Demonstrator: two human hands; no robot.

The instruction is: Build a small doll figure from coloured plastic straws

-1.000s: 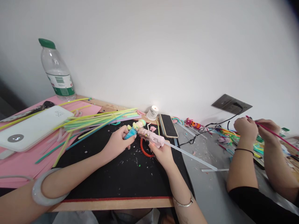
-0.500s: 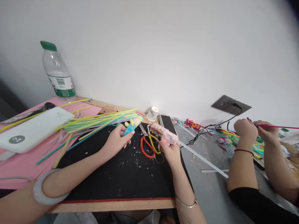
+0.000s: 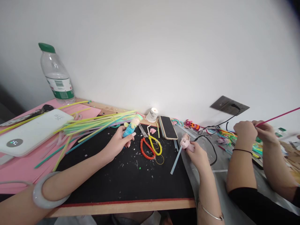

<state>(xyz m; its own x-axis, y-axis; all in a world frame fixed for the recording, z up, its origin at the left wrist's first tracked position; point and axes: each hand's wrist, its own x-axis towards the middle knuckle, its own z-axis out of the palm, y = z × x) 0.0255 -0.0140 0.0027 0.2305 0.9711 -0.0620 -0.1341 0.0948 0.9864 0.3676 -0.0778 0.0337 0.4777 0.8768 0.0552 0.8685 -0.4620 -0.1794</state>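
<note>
My left hand (image 3: 118, 142) is closed around a small figure (image 3: 131, 125) wound from blue, yellow and green fuzzy stems, held over the black mat (image 3: 122, 175). My right hand (image 3: 198, 154) grips a pink glue gun (image 3: 185, 142) at the mat's right edge, with a clear glue stick (image 3: 176, 160) poking out of its back toward me. Between my hands lie red-handled scissors (image 3: 146, 147) and yellow-handled scissors (image 3: 154, 144) on the mat.
A bundle of coloured fuzzy stems (image 3: 93, 123), a white power bank (image 3: 30, 131) on pink paper (image 3: 21, 165), a plastic bottle (image 3: 56, 76), a phone (image 3: 168, 127) and a small white spool (image 3: 152, 114) lie around. At right another person's hands (image 3: 246, 132) work a pink stem (image 3: 276, 117) among cables.
My right hand carried the glue gun from over the scissors rightward to the mat's right edge and lowered it. My left hand kept the figure nearly still. The other person's pink stem tilted upward.
</note>
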